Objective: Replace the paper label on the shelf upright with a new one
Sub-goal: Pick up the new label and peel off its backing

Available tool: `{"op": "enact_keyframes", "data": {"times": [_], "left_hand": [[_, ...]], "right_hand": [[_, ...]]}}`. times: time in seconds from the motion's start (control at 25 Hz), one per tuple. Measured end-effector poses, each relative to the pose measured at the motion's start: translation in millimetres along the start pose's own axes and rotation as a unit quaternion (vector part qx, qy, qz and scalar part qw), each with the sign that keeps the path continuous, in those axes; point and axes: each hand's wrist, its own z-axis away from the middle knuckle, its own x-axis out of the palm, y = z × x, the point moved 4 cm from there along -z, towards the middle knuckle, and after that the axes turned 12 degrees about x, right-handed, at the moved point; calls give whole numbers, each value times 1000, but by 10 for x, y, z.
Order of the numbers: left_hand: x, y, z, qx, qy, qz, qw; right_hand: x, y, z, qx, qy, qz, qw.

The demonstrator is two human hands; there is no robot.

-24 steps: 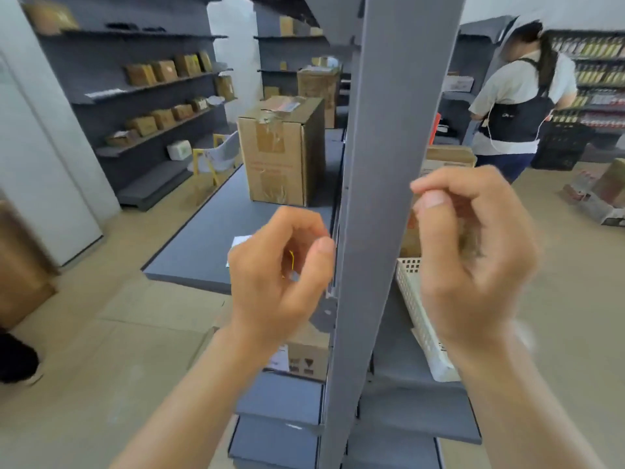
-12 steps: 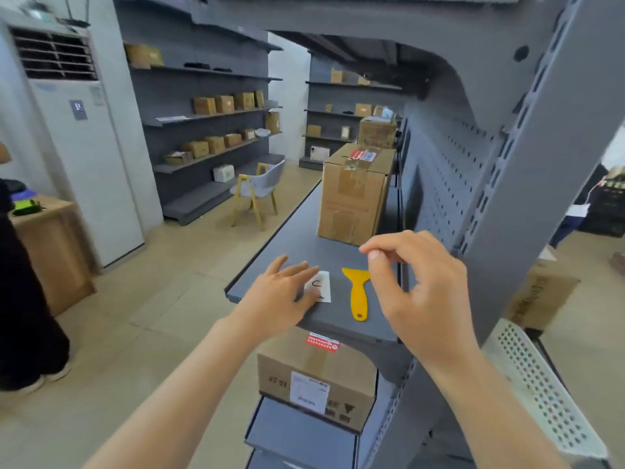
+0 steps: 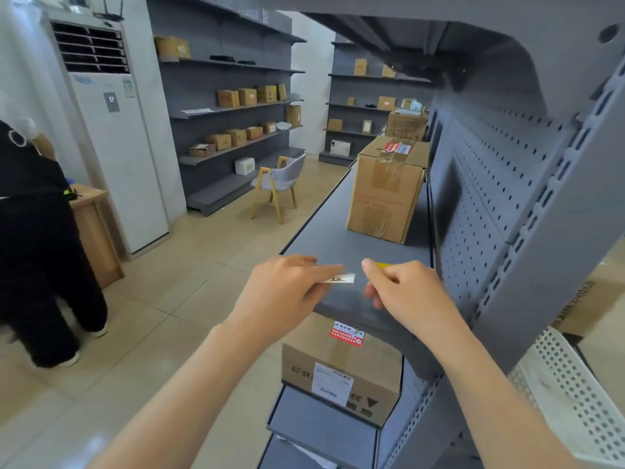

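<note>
A small white paper label (image 3: 341,278) with black print is pinched in my left hand (image 3: 284,292), lifted just above the grey shelf (image 3: 341,238). My right hand (image 3: 402,292) hovers right beside the label's free end, fingers curled and pinched together; whether it touches the label I cannot tell. A yellow scraper (image 3: 384,265) lies on the shelf, mostly hidden behind my right hand. The grey slotted shelf upright (image 3: 554,231) rises at the right of both hands.
A tall cardboard box (image 3: 385,191) stands on the same shelf behind my hands. Another box (image 3: 341,370) sits on the shelf below. A white perforated basket (image 3: 571,394) is at lower right. A person in black (image 3: 37,231) stands at left near an air conditioner (image 3: 111,137).
My view swung from the upright's front to the shelf at its left. My left hand reached down to the label on the shelf and picked it up; my right hand came down beside it.
</note>
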Motion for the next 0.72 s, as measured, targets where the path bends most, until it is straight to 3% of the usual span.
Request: {"op": "enact_keyframes", "data": {"times": [0.08, 0.16, 0.24, 0.28, 0.32, 0.44, 0.64, 0.72], "left_hand": [[-181, 103, 63, 37, 101, 35, 994], [-259, 150, 113, 73, 139, 21, 987], [-278, 159, 136, 58, 148, 39, 987], [-293, 150, 128, 19, 160, 105, 981], [-333, 136, 115, -47, 183, 201, 961], [-430, 241, 5, -174, 181, 469, 847], [-487, 296, -67, -239, 217, 534, 782], [-520, 303, -80, -245, 225, 556, 762]], "right_hand": [[10, -70, 32, 27, -69, -85, 994], [-27, -139, 62, 20, -116, -189, 975], [-119, -194, 95, 0, -111, -266, 957], [-167, -210, 104, -18, -90, -270, 958], [-205, -237, 129, -39, -67, -255, 964], [-263, -313, 216, -85, -57, -236, 966], [-342, -377, 331, -87, -156, -355, 917], [-375, -373, 352, -98, -173, -349, 916]]}}
